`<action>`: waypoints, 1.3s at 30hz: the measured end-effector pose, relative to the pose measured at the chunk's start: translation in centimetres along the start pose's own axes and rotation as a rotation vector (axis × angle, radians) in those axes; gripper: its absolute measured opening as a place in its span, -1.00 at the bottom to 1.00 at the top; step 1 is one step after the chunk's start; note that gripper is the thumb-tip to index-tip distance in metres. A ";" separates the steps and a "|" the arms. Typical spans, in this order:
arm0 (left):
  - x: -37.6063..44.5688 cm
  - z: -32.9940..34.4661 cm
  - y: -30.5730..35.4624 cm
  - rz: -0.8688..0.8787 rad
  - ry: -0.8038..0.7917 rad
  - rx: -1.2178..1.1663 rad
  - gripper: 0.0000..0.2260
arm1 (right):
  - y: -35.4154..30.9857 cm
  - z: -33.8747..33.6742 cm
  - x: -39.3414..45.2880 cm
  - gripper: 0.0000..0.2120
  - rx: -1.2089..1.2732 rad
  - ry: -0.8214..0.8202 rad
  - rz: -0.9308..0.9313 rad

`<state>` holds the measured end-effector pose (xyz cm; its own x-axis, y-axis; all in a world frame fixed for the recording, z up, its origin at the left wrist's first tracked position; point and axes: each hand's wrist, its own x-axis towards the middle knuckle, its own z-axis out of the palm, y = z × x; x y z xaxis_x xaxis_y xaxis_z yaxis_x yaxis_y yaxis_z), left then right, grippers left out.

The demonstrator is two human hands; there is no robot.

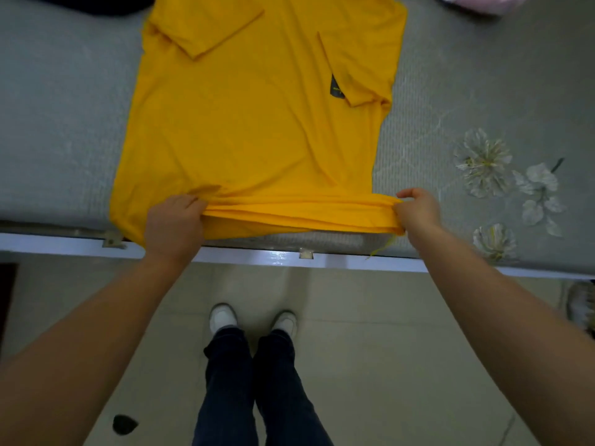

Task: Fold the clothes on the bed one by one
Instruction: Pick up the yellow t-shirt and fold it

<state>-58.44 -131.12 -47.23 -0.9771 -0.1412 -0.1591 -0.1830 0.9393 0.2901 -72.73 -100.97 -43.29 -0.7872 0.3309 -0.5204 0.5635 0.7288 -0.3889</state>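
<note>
Gripping the yellow shirt (254, 123) hem, left hand (175, 225) and right hand (418, 210), arms outstretched.

A bedroom in a home: a bed (64, 130) covered with a grey sheet printed with pale flowers (483, 162) sits on a white frame (257, 255) above a floor of light tiles (386, 349). A yellow T-shirt (251, 123) lies spread on the sheet, with a pink garment (483, 3) and a dark one (106, 4) at the far edge.
</note>
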 end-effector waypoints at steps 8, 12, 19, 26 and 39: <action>1.4 -0.5 0.0 -0.188 -0.058 -0.256 -0.83 | -0.3 6.6 -3.8 -0.26 -0.885 -0.214 -0.796; 0.7 -0.4 -0.3 -0.168 -0.156 -0.434 -0.96 | 0.0 9.2 -4.5 -0.32 -0.960 -0.219 -0.790; -2.3 -0.6 -2.7 -0.031 -0.368 -0.142 -0.76 | -2.1 6.8 -2.6 -0.53 -1.018 -0.358 -0.867; -4.1 0.5 -4.1 -0.288 -0.095 -0.044 -0.86 | -2.6 4.1 -3.3 -0.57 -1.161 -0.380 -0.828; -8.5 -4.2 -5.5 -0.040 -0.350 -0.104 -0.57 | 6.1 1.0 -10.2 -0.77 -0.933 -0.192 -0.878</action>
<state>-49.57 -136.43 -43.52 -0.8761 -0.0443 -0.4802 -0.2475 0.8959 0.3690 -61.05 -100.50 -41.12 -0.7100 -0.5026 -0.4933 -0.5681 0.8227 -0.0206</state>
